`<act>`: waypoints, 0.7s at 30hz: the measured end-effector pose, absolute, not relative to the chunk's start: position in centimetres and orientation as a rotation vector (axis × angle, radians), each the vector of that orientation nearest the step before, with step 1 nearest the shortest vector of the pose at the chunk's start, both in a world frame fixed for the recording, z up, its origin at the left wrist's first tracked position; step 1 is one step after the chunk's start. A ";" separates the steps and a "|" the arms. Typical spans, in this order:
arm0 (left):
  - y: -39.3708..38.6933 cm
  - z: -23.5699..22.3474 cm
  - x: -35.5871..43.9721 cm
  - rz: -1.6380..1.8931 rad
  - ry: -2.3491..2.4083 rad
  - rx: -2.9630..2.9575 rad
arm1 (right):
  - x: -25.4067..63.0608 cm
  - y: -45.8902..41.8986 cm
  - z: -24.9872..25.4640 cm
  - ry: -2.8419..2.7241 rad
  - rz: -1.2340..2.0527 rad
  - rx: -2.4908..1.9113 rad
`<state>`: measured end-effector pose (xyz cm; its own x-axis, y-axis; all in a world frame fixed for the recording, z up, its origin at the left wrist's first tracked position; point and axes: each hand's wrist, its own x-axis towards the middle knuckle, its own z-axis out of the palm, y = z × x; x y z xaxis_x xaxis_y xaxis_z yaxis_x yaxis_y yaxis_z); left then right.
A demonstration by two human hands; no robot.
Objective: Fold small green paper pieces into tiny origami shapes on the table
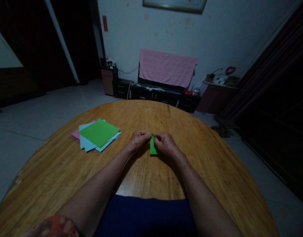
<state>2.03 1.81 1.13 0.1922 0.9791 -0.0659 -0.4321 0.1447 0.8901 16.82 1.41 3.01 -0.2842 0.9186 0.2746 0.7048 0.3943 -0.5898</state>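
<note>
A small folded piece of green paper (154, 150) rests on the round wooden table in front of me, its lower edge towards my body. My left hand (139, 139) pinches its upper left edge with thumb and forefinger. From the other side, my right hand (165, 143) grips the top right part, fingers closed and covering much of that side. Between the two hands a small green flap stands up at the top. How the paper is folded beneath my fingers is hidden.
A fanned stack of square paper sheets (100, 132), green on top with light blue and pink below, lies left of my hands. The round wooden table (146, 115) fills the foreground. Beyond it stand a low black cabinet (143, 93) and a screen draped with a pink cloth (167, 67).
</note>
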 end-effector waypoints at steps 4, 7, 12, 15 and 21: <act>1.4 2.1 2.0 1.169 0.781 0.818 | 16.8 1.5 2.9 -2.088 0.473 -1.390; 1.2 2.6 2.0 1.186 0.807 0.805 | 16.7 1.5 2.7 -2.076 0.473 -1.395; 1.5 2.4 2.0 1.220 0.962 0.885 | 16.6 1.6 2.6 -2.044 0.546 -1.367; 1.8 1.6 2.3 1.294 0.922 0.877 | 16.5 1.5 2.6 -2.047 0.555 -1.357; 1.9 0.6 2.6 1.319 0.823 0.841 | 16.6 1.5 2.6 -2.021 0.546 -1.363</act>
